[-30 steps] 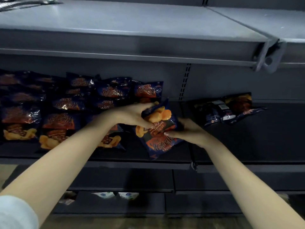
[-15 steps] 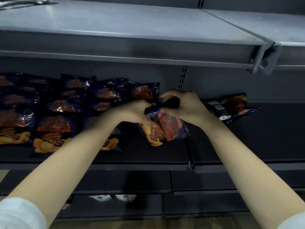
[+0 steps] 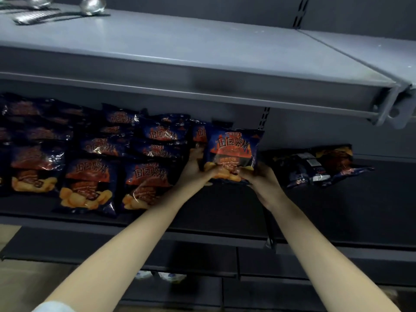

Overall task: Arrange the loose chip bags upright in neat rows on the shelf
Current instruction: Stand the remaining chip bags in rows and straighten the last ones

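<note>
I have both hands on one chip bag (image 3: 234, 149), holding it upright with its printed face toward me at the right end of the stocked rows. My left hand (image 3: 195, 167) grips its lower left edge and my right hand (image 3: 263, 183) grips its lower right corner, fingers curled round the packet. I cannot tell whether its base touches the shelf (image 3: 225, 210). To the left, I judge most of the work done: the standing bags (image 3: 90, 176) sit in several rows from near to far, faces out, though the far ones are dim. The bag I hold looks set to start a new column just beside them. What is left lies to the right: a small heap of loose bags (image 3: 319, 165) lying flat, well apart from the rows, one with its back side up. Those need standing up in turn.
</note>
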Demonstrator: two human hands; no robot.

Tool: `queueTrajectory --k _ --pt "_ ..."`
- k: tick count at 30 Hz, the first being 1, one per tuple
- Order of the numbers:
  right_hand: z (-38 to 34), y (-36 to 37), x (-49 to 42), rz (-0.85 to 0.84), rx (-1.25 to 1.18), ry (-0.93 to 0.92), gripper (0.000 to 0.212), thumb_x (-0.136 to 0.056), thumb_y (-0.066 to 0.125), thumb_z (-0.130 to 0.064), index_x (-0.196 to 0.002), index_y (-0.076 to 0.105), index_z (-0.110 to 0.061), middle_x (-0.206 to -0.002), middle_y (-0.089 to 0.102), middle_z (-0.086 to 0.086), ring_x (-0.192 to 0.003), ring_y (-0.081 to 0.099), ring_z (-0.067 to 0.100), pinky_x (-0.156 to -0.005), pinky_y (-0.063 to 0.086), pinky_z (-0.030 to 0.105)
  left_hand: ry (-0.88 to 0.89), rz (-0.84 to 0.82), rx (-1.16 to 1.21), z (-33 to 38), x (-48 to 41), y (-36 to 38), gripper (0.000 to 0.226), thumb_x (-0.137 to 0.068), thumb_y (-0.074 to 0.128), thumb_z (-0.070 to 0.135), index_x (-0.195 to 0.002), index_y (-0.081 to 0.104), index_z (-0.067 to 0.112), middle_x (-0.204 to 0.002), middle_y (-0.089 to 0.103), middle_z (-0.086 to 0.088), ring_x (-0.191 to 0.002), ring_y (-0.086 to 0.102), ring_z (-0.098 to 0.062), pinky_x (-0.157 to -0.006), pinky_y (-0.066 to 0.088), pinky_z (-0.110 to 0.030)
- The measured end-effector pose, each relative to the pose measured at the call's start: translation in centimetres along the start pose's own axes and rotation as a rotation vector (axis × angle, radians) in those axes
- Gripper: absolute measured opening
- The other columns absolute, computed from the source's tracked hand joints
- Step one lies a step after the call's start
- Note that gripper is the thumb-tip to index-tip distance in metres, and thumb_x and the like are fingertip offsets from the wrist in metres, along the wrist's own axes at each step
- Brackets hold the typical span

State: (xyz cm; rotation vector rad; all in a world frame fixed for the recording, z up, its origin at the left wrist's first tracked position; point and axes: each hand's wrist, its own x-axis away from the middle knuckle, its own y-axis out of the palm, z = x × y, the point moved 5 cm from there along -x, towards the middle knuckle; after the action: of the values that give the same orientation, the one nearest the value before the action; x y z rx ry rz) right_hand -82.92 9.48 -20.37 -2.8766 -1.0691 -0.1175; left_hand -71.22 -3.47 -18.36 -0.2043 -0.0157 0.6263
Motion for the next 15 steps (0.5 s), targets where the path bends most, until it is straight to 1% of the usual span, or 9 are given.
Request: queueTrajectory --k 1,2,3,5,6,7,10,13,15 --pt "0.3 -0.1 -0.6 0.038 0.01 0.004 0.041 -0.076 0.076 -0.017 -0.114 0.06 -0.012 -0.108 0.069 0.009 -0.105 0.064 0.027 -0.098 0.048 0.047 0.043 0.032 -0.072 -0.4 0.2 -0.1 0.068 -0.082 0.07 0.017 -0.137 0.03 0.014 -0.117 0.05 0.006 -0.103 0.053 -0.007 -0.085 0.05 -0.021" --pt "0.4 -0.2 -1.1 0.069 0.025 0.013 0.041 -0.076 0.076 -0.02 -0.112 0.058 -0.014 -0.109 0.068 0.007 -0.105 0.063 0.025 -0.097 0.048 0.045 0.086 0.059 -0.152 -0.9 0.4 -0.2 0.078 -0.081 0.071 0.017 -0.143 0.024 0.012 -0.123 0.047 0.005 -0.113 0.048 -0.007 -0.093 0.044 -0.019" --pt "0.6 -0.1 -1.6 0.091 0.045 0.021 0.038 -0.077 0.075 -0.019 -0.11 0.056 -0.016 -0.11 0.066 0.005 -0.106 0.062 0.023 -0.096 0.049 0.041 0.12 0.08 -0.223 -1.3 0.8 -0.2 0.081 -0.081 0.07 0.016 -0.144 0.021 0.012 -0.13 0.043 0.004 -0.12 0.043 -0.007 -0.097 0.041 -0.018" --pt "0.7 0.2 -2.2 0.117 0.103 0.019 0.035 -0.081 0.072 -0.017 -0.109 0.052 -0.019 -0.113 0.063 0.004 -0.105 0.06 0.02 -0.092 0.049 0.035 0.181 0.122 -0.337 -2.3 1.6 -0.2 0.077 -0.081 0.069 0.013 -0.144 0.024 0.013 -0.14 0.034 -0.003 -0.128 0.038 -0.012 -0.1 0.044 -0.029" --pt "0.6 0.6 -2.5 0.122 0.124 0.006 0.035 -0.082 0.071 -0.015 -0.11 0.051 -0.018 -0.113 0.062 0.005 -0.104 0.06 0.019 -0.088 0.049 0.032 0.205 0.146 -0.392 -2.7 2.1 -0.1 0.072 -0.081 0.068 0.012 -0.142 0.028 0.014 -0.14 0.032 -0.005 -0.128 0.038 -0.015 -0.101 0.045 -0.033" --pt "0.4 0.9 -2.7 0.126 0.139 -0.009 0.034 -0.082 0.07 -0.013 -0.11 0.051 -0.016 -0.112 0.062 0.006 -0.102 0.06 0.019 -0.084 0.049 0.03 0.219 0.164 -0.442 -3.0 2.6 0.0 0.067 -0.081 0.066 0.012 -0.139 0.033 0.015 -0.139 0.031 -0.007 -0.126 0.041 -0.018 -0.101 0.044 -0.031" --pt "0.6 1.8 -3.4 0.145 0.181 -0.028 0.031 -0.083 0.068 -0.009 -0.107 0.049 -0.015 -0.104 0.061 0.003 -0.098 0.059 0.019 -0.078 0.046 0.028 0.224 0.117 -0.612 -3.8 3.9 0.8 0.055 -0.083 0.063 0.014 -0.133 0.041 0.015 -0.141 0.026 -0.009 -0.122 0.045 -0.021 -0.098 0.035 -0.017" --pt "1.8 3.0 -3.9 0.15 0.262 -0.011 0.031 -0.082 0.069 -0.012 -0.104 0.047 -0.016 -0.096 0.059 -0.003 -0.095 0.059 0.018 -0.077 0.046 0.03 0.269 0.003 -0.804 -4.3 4.6 1.9 0.048 -0.087 0.056 0.023 -0.133 0.043 0.013 -0.144 0.028 -0.013 -0.127 0.04 -0.027 -0.101 0.04 -0.03" --pt "2.6 3.7 -4.0 0.149 0.321 0.003 0.03 -0.083 0.068 -0.017 -0.105 0.047 -0.015 -0.093 0.057 -0.004 -0.093 0.057 0.018 -0.071 0.045 0.027 0.357 -0.108 -0.921 -4.4 5.0 3.0 0.041 -0.086 0.046 0.029 -0.122 0.054 0.011 -0.134 0.046 -0.015 -0.119 0.05 -0.031 -0.094 0.049 -0.039"
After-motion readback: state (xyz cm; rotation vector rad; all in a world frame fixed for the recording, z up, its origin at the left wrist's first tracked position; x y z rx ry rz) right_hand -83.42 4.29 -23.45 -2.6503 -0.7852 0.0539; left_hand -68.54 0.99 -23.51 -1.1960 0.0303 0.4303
